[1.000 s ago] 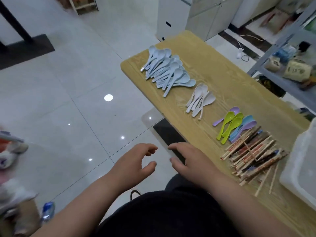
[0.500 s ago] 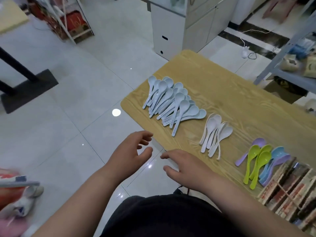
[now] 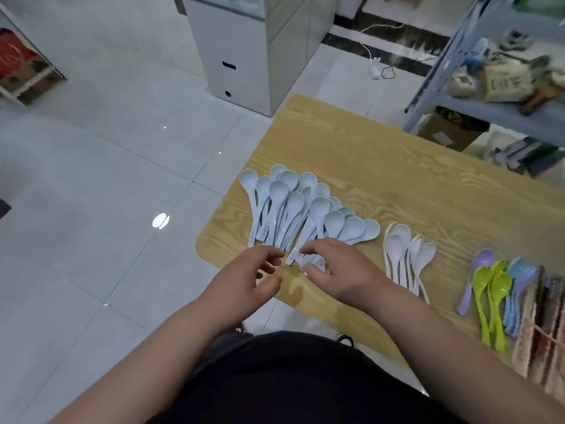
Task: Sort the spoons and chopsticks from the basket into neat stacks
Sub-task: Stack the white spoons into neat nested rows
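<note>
Sorting looks mostly done. On the wooden surface [image 3: 397, 166] four groups lie apart, left to right across mid frame:
- a big fan of pale blue spoons [image 3: 302, 209] at centre frame, bowls toward the top, handles converging toward the person
- a small bunch of white spoons [image 3: 403, 252] just right of it
- a cluster of coloured spoons [image 3: 498, 286] (green, purple, blue) at lower right
- wrapped chopsticks [image 3: 547, 319], cut off by the right edge and right up against the coloured lot

So types & colours are already separated. Judging by the layout, what's left is neatening. The blue group is a loose spread w/ overlapping handles, not a tidy stack. The white ones sit closer together but uneven. The basket isn't in frame, so whether anything remains in it can't be said.

Both hands are at the handle ends of the blue fan, near the surface's lower-left edge. The left hand [image 3: 244, 280] has its fingers loosely curled, w/ a narrow gap btwn thumb & fingers, holding nothing. The right hand [image 3: 339, 270] has index & thumb curved over the blurred handle tips. Whether it actually pinches one can't be told thru the blur. Likely step in hand: gathering the blue handles together to square up that pile.
</note>
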Demonstrator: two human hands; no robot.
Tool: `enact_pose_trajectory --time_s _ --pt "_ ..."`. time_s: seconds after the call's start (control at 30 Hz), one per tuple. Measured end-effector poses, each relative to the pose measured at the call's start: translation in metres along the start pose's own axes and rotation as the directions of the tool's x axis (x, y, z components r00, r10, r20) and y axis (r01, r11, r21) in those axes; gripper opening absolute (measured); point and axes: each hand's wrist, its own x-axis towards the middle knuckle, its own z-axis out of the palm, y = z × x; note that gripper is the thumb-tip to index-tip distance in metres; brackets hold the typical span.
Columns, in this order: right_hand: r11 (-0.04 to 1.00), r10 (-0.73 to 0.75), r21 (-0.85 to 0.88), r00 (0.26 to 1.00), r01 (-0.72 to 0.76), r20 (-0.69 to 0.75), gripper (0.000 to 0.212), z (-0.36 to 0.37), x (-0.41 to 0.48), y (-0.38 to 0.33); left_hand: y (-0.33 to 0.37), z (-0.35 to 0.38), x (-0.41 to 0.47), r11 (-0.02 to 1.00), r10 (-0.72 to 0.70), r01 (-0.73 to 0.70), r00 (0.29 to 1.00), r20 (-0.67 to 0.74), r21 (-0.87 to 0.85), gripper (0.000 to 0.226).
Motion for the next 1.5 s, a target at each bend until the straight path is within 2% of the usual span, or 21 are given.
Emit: enact_pose_trajectory --time_s 0.1,0.2,0.3,0.4,0.53,0.63,0.7,0.83,0.97,1.07,1.17,1.27,1.33,1.4,1.5 --pt "0.991 0.126 0.063 0.988 -0.12 -0.094 0.032 0.011 0.019 -0.014 -0.016 -0.035 0.03 0.999 0.044 -0.044 0.996 0.074 -0.008 0.032" --pt "0.972 0.22 0.112 0.968 -0.207 -0.118 0.032 0.03 0.034 -0.022 -0.028 -0.058 0.057 0.996 0.074 -0.081 0.984 0.165 0.039 0.028" --pt "0.936 0.337 0.158 0.93 -0.314 -0.147 0.036 0.049 0.037 -0.016 -0.039 -0.067 0.087 0.996 0.026 -0.042 0.979 0.201 0.077 0.024" --pt "0.864 0.495 0.217 0.847 -0.454 -0.195 0.041 0.054 0.03 0.007 -0.042 -0.061 0.124 0.989 -0.04 0.016 0.986 0.163 0.149 0.028" --pt "0.778 0.627 0.217 0.749 -0.589 -0.213 0.053 0.046 0.034 0.042 -0.042 -0.042 0.182 0.978 -0.155 0.153 0.988 0.007 0.139 0.048" --pt "0.766 0.642 0.15 0.744 -0.625 -0.185 0.061 0.048 0.054 0.057 -0.04 -0.026 0.211 0.969 -0.196 0.206 0.977 -0.083 0.137 0.06" --pt "0.77 0.636 0.062 0.753 -0.636 -0.17 0.064 0.051 0.068 0.063 -0.038 -0.017 0.224 0.949 -0.234 0.252 0.966 -0.111 0.189 0.058" --pt "0.797 0.59 -0.049 0.793 -0.602 -0.149 0.07 0.055 0.08 0.072 -0.04 -0.005 0.244 0.899 -0.329 0.354 0.935 -0.135 0.257 0.029" --pt "0.804 0.583 -0.068 0.805 -0.591 -0.111 0.069 0.055 0.079 0.079 -0.037 0.0 0.244 0.904 -0.301 0.323 0.946 -0.119 0.281 0.018" --pt "0.823 0.561 -0.045 0.822 -0.567 -0.092 0.063 0.051 0.076 0.079 -0.032 -0.002 0.235 0.934 -0.282 0.303 0.951 -0.13 0.188 0.02" --pt "0.85 0.521 -0.007 0.842 -0.527 -0.139 0.057 0.049 0.072 0.079 -0.024 -0.01 0.218 0.97 -0.239 0.242 0.963 -0.126 0.009 0.013" --pt "0.849 0.526 0.06 0.829 -0.525 -0.19 0.053 0.046 0.069 0.074 -0.017 -0.021 0.2 0.951 -0.267 0.241 0.956 -0.124 -0.193 0.025" --pt "0.834 0.552 0.141 0.806 -0.534 -0.214 0.05 0.044 0.065 0.065 -0.016 -0.029 0.192 0.887 -0.331 0.262 0.935 -0.13 -0.381 0.029" --pt "0.823 0.567 0.22 0.785 -0.524 -0.25 0.045 0.043 0.06 0.054 -0.012 -0.036 0.19 0.756 -0.415 0.284 0.904 -0.097 -0.589 0.029" --pt "0.855 0.499 0.324 0.811 -0.405 -0.305 0.042 0.041 0.052 0.028 -0.008 -0.047 0.185 0.622 -0.446 0.351 0.893 0.052 -0.7 0.025"
